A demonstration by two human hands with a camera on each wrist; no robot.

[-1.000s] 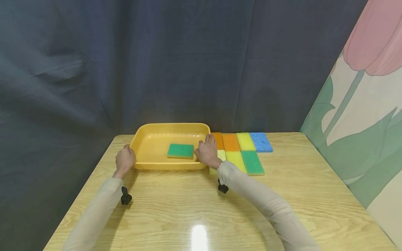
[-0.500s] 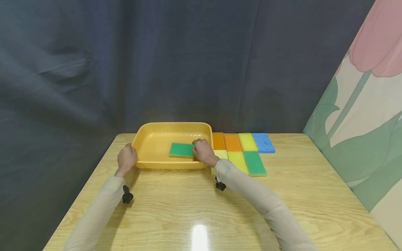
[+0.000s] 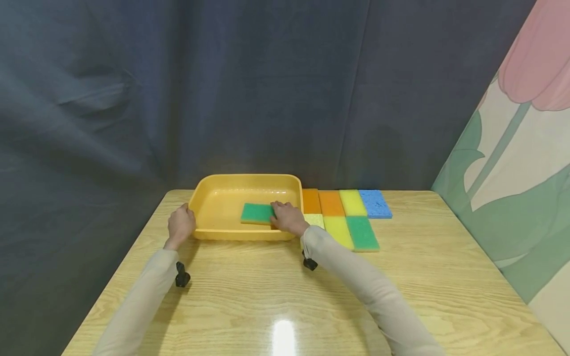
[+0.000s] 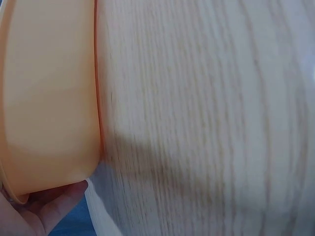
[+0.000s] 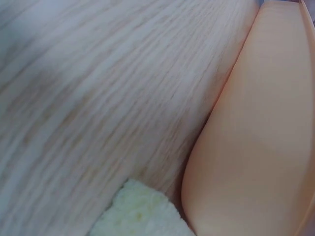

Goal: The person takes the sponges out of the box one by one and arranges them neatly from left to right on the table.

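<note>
A yellow plastic basin (image 3: 222,213) sits at the back of the table, with a green-topped scouring sponge (image 3: 256,213) lying inside it. My left hand (image 3: 181,225) grips the basin's left end near the front corner; in the left wrist view the fingers (image 4: 61,204) reach under its rim. Over the front right of the basin, my right hand (image 3: 288,218) holds the right end of the green sponge, its fingers covering that end. The right wrist view shows the basin's outer wall (image 5: 256,132), not the hand.
Several sponges lie in two rows right of the basin, among them an orange one (image 3: 331,203), a blue one (image 3: 376,203), a yellow one (image 3: 337,231) and a green one (image 3: 362,233). A pale yellow sponge (image 5: 140,211) lies close beside the basin. A dark curtain (image 3: 267,89) hangs behind.
My right hand has come down from the basin's right rim onto the right end of the green sponge inside. The left hand keeps its grip on the basin.
</note>
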